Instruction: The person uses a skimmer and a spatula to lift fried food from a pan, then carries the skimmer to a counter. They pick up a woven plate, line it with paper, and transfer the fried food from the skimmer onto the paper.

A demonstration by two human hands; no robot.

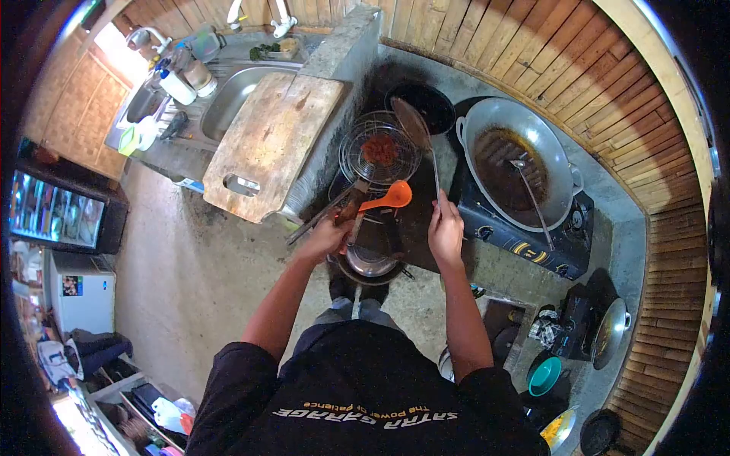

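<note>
My left hand (325, 240) is closed around the handle of a wire strainer (344, 163). Reddish-brown food (380, 150) lies in the strainer's round mesh. An orange ladle (397, 194) crosses beside that handle, its stem running back towards my left fingers. My right hand (446, 226) grips the long thin handle of a skimmer (411, 121), whose flat dark disc leans over the strainer's right edge. Right of this hand, a large wok (563, 159) with dark brown liquid sits on a gas stove (525, 242). A thin-handled utensil (534, 199) rests in the wok.
A wooden cutting board (277, 129) lies on the counter at left, near the sink (228, 95). A black pan (433, 102) stands behind the strainer. A lidded pot (368, 263) is low in front of me. A teal bowl (544, 376) sits at lower right.
</note>
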